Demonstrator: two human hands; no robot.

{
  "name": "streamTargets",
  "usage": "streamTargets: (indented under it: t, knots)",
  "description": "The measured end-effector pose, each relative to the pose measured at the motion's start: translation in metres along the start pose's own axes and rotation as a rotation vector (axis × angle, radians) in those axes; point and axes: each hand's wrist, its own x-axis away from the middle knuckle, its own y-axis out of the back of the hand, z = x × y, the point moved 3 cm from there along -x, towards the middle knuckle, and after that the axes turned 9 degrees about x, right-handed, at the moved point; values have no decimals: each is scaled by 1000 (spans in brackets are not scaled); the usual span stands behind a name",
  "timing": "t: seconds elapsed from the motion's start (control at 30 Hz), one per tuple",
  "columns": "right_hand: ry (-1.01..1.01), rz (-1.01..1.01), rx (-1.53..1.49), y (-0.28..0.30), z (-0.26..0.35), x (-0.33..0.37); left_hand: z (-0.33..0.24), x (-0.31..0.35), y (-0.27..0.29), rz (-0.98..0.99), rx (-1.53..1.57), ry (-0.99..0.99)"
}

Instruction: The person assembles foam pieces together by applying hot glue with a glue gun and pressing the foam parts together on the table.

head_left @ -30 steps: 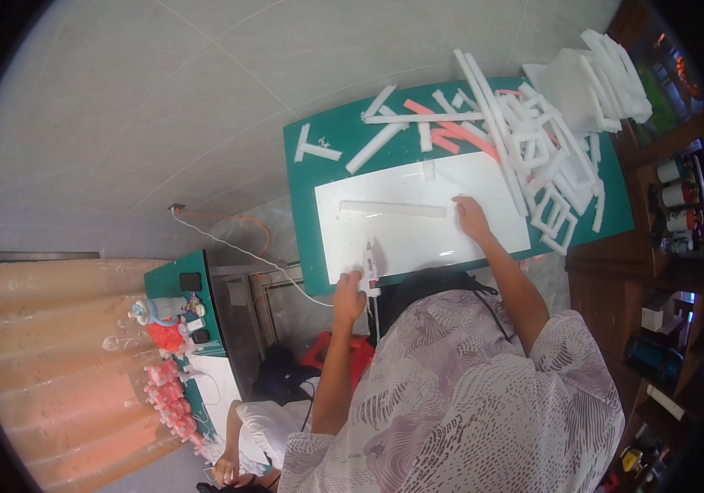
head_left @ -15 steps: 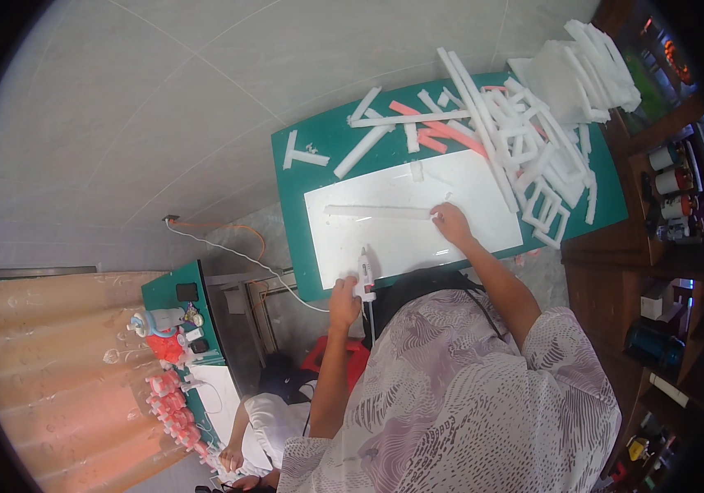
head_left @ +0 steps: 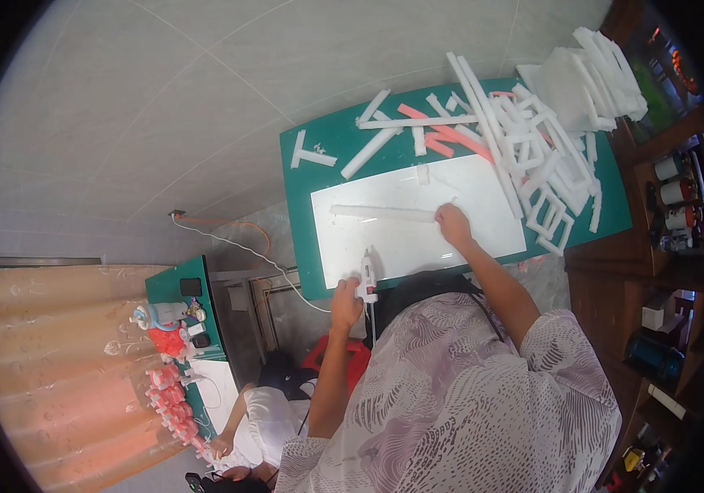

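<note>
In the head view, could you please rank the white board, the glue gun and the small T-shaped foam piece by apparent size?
1. white board
2. glue gun and T-shaped foam piece: too alike to rank.

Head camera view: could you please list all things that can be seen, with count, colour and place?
table: one, green, centre
board: one, white, on the table
long strip: one, white, on the board
foam strips: many, white, some pink, far and right part of the table
glue gun: one, white, near table edge
cable: one, white, left of the table
small table: one, green, lower left
second person: one, white top, below
left hand: holds the glue gun
right hand: on the long strip's end
</note>
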Motion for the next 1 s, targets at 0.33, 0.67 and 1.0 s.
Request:
streamTargets:
  t: [0.33, 0.67, 1.0]
  knots:
    - [5, 7, 90, -3, 2, 7, -3, -1, 0, 13, -14, -4]
    - [41, -94, 118, 6, 8, 22, -4, 2, 1, 11, 9, 8]
    - [-1, -45, 100, 7, 10, 11, 5, 12, -1, -4, 26, -7]
